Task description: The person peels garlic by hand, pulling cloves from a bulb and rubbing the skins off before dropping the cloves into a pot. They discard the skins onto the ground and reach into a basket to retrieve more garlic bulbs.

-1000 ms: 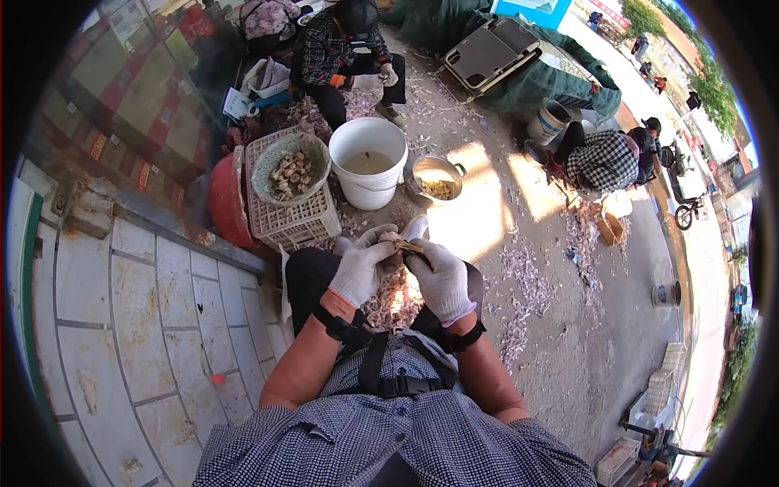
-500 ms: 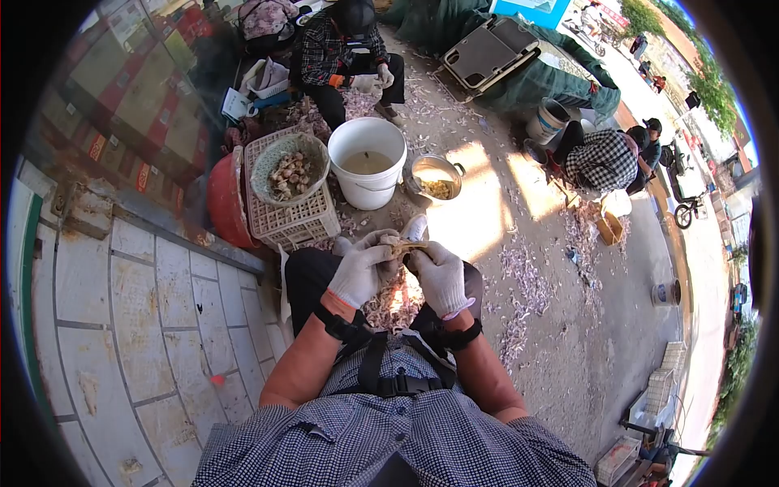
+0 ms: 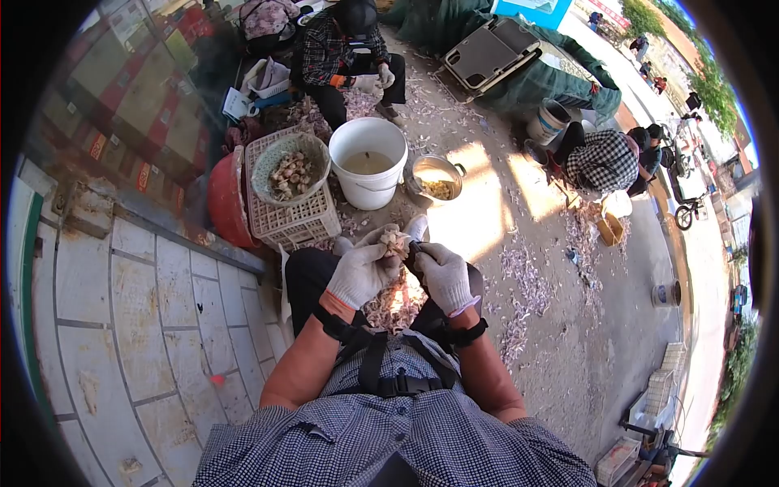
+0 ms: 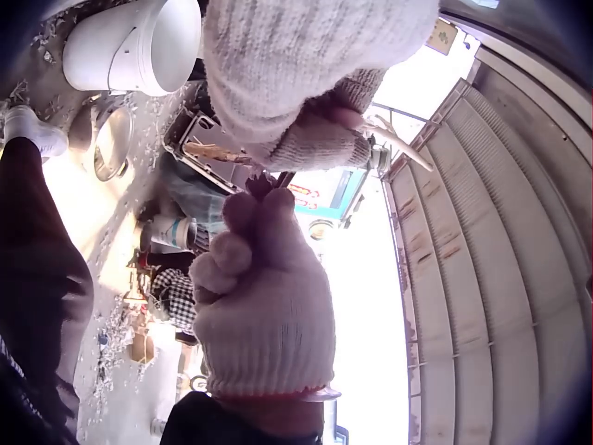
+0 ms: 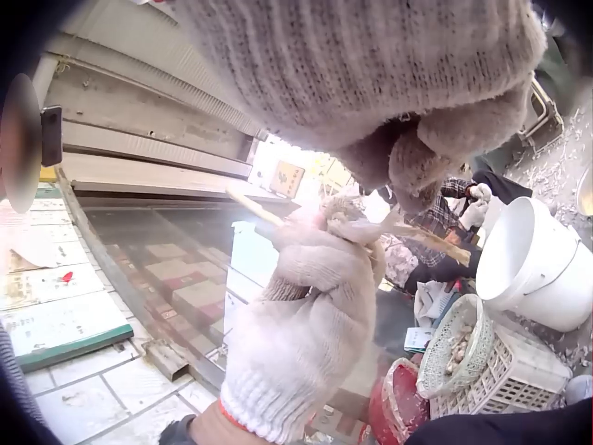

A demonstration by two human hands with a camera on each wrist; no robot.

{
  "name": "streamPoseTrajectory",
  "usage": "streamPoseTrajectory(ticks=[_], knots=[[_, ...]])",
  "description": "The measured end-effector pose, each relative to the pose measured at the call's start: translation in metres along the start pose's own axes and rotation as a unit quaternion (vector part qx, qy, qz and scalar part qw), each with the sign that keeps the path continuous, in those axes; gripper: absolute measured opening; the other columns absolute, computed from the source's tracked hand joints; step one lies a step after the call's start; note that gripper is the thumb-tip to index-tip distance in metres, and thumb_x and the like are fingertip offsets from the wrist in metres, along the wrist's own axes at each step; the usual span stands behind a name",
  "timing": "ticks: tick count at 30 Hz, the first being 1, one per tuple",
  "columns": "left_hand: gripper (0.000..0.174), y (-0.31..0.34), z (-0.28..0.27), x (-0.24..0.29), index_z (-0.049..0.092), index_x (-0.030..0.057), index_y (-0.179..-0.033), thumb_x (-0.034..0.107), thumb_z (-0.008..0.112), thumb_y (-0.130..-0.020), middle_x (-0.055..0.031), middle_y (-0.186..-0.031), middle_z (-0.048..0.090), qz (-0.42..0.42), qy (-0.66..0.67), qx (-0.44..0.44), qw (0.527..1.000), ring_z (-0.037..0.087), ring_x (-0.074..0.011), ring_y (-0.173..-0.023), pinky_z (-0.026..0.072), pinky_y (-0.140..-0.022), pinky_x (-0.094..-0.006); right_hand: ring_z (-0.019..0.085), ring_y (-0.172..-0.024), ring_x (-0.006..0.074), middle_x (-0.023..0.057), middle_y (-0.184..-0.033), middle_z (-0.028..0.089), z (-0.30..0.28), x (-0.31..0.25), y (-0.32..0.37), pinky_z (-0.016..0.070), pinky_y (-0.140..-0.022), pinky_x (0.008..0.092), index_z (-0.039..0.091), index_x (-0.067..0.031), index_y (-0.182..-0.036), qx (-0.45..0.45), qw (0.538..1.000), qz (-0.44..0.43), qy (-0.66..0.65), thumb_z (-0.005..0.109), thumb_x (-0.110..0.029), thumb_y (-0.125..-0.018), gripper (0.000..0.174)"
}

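Note:
In the head view, my gloved left hand holds a garlic bulb over my lap, with its cloves facing up. A pale thin stalk sticks out past the left hand's fingers in the right wrist view, and a dry brown strip trails from the other side. Close beside the bulb, my gloved right hand pinches a small dark thing between thumb and fingers; I cannot tell what it is. The right hand's curled fingers show in the left wrist view.
Ahead stand a white bucket, a metal pot with yellowish pieces and a mesh basket of garlic on a plastic crate. A red tub is beside it. Peelings litter the ground. A person sits opposite.
The left hand has turned the garlic so its cloves show upward. The right hand has drawn slightly away from it, and the yellowish stalk between the hands is no longer seen there.

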State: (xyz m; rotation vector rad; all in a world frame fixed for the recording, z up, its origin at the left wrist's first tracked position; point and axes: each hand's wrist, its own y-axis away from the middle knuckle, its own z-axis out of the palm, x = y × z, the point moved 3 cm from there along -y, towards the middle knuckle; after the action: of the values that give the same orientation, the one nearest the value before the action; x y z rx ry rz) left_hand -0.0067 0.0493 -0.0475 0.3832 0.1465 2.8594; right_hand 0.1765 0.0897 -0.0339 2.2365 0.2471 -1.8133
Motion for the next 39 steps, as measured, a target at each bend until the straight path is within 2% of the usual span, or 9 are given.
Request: streamPoseTrajectory(ticks=[5, 8, 11, 15, 19, 24, 25, 27, 39], knots=[[0.031, 0.002, 0.013, 0.002, 0.061, 0.0062, -0.133, 0.003, 0.057, -0.102, -0.0098, -0.123, 0.068, 0.016, -0.089, 0.045, 0.995, 0.069, -0.0203, -0.099, 0.0585, -0.079, -0.0322, 0.057, -0.064, 0.0064, 0.0014, -0.081, 0.069, -0.002, -0.002, 0.002, 0.0466, -0.058, 0.0220, 0.072, 0.0033, -0.119, -0.023, 0.996, 0.075, -0.040, 0.063, -0.016, -0.099, 0.029], [0.035, -0.001, 0.007, 0.003, 0.060, 0.0075, -0.136, 0.003, 0.059, -0.101, -0.0077, -0.126, 0.068, 0.014, -0.145, 0.061, 0.987, 0.068, -0.0182, -0.103, 0.0575, -0.080, -0.0306, 0.064, -0.078, 0.0090, 0.0071, -0.092, 0.074, -0.006, -0.010, 0.003, 0.0526, -0.070, 0.0253, 0.073, 0.0014, -0.120, 0.002, 0.997, 0.075, -0.013, 0.064, -0.011, -0.097, 0.027], [0.038, -0.001, 0.009, -0.001, 0.058, 0.0074, -0.137, 0.003, 0.061, -0.100, -0.0059, -0.124, 0.068, 0.028, -0.230, 0.087, 0.969, 0.067, -0.0149, -0.102, 0.0560, -0.081, -0.0281, 0.066, -0.080, 0.0107, 0.0086, -0.094, 0.074, -0.009, -0.016, 0.004, 0.0537, -0.073, 0.0272, 0.073, 0.0012, -0.119, 0.031, 0.998, 0.042, -0.023, 0.064, -0.010, -0.097, 0.026], [0.036, 0.003, 0.027, 0.001, 0.059, 0.0031, -0.133, 0.002, 0.063, -0.097, -0.0033, -0.114, 0.066, 0.051, -0.343, 0.115, 0.931, 0.064, -0.0105, -0.094, 0.0528, -0.077, -0.0246, 0.071, -0.088, 0.0194, 0.0148, -0.098, 0.074, -0.006, -0.035, 0.009, 0.0555, -0.079, 0.0313, 0.073, 0.0011, -0.116, 0.027, 0.994, -0.087, 0.054, 0.067, -0.006, -0.094, 0.024], [0.033, 0.003, 0.030, 0.000, 0.060, 0.0001, -0.128, 0.002, 0.063, -0.096, -0.0020, -0.106, 0.064, 0.054, -0.346, 0.127, 0.928, 0.062, -0.0096, -0.086, 0.0512, -0.076, -0.0237, 0.072, -0.089, 0.0274, 0.0177, -0.098, 0.073, -0.005, -0.053, 0.012, 0.0557, -0.081, 0.0359, 0.073, 0.0003, -0.116, 0.014, 0.976, -0.176, 0.130, 0.069, -0.005, -0.091, 0.026], [0.022, 0.010, 0.053, 0.004, 0.063, 0.0026, -0.116, 0.008, 0.065, -0.094, 0.0018, -0.084, 0.060, 0.007, -0.436, 0.169, 0.884, 0.055, -0.0060, -0.063, 0.0407, -0.051, -0.0225, 0.072, -0.090, 0.0322, 0.0172, -0.097, 0.072, -0.004, -0.057, 0.012, 0.0562, -0.080, 0.0367, 0.074, -0.0028, -0.113, 0.018, 0.965, -0.199, 0.171, 0.070, -0.006, -0.090, 0.023], [0.022, 0.010, 0.052, 0.004, 0.063, 0.0026, -0.116, 0.008, 0.065, -0.094, 0.0018, -0.084, 0.060, 0.007, -0.436, 0.169, 0.884, 0.055, -0.0060, -0.063, 0.0407, -0.051, -0.0225, 0.073, -0.093, 0.0336, 0.0169, -0.101, 0.073, -0.004, -0.058, 0.012, 0.0567, -0.080, 0.0367, 0.074, -0.0040, -0.111, 0.020, 0.964, -0.188, 0.189, 0.070, -0.007, -0.089, 0.022], [0.014, 0.010, 0.046, 0.004, 0.068, 0.0033, -0.107, 0.008, 0.069, -0.094, 0.0033, -0.090, 0.064, -0.004, -0.420, 0.162, 0.893, 0.059, -0.0038, -0.077, 0.0481, -0.072, -0.0197, 0.072, -0.092, 0.0338, 0.0172, -0.100, 0.073, -0.004, -0.059, 0.011, 0.0565, -0.080, 0.0371, 0.074, -0.0043, -0.111, 0.018, 0.963, -0.189, 0.189, 0.070, -0.007, -0.090, 0.022], [0.006, 0.007, 0.021, 0.005, 0.067, 0.0045, -0.096, 0.009, 0.067, -0.092, 0.0057, -0.084, 0.059, -0.036, -0.471, 0.135, 0.871, 0.053, -0.0034, -0.074, 0.0433, -0.068, -0.0208, 0.072, -0.093, 0.0346, 0.0198, -0.099, 0.073, -0.002, -0.043, 0.006, 0.0557, -0.082, 0.0377, 0.075, -0.0028, -0.109, -0.032, 0.972, -0.150, 0.177, 0.070, -0.011, -0.091, 0.021]])
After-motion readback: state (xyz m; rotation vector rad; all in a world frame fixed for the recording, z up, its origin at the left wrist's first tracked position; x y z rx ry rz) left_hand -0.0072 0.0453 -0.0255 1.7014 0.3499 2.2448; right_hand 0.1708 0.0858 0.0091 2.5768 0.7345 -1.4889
